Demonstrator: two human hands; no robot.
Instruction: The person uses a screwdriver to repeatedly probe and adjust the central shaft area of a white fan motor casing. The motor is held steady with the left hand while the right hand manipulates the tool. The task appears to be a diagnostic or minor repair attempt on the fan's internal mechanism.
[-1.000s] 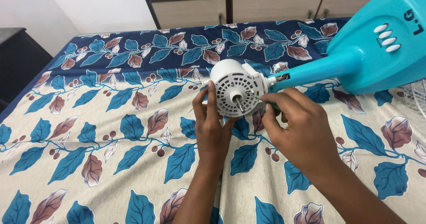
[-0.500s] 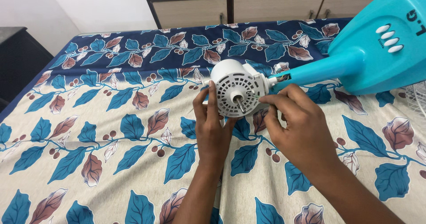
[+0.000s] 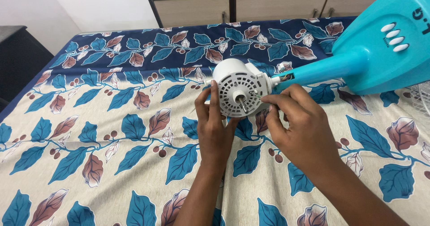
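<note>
At the far left a dark cabinet [image 3: 18,60] stands beside the bed, and the leaf-printed bedsheet [image 3: 103,132] spreads under everything. Moving in, our left hand [image 3: 215,127] cups the lower left rim of the white fan motor housing [image 3: 239,93], fingers curled around it to steady it. The housing lies on its side mid-sheet, its bare metal shaft [image 3: 244,105] pointing toward us. Our right hand [image 3: 300,132] pinches narrowly at the housing's right face; we cannot tell whether anything small sits between the fingertips. Farther right, the teal fan stand [image 3: 367,60] with its white buttons [image 3: 393,37] slants off frame. We judge this as work on the housing's front face, and a firm left grip with fine right fingertip control is what it calls for.
</note>
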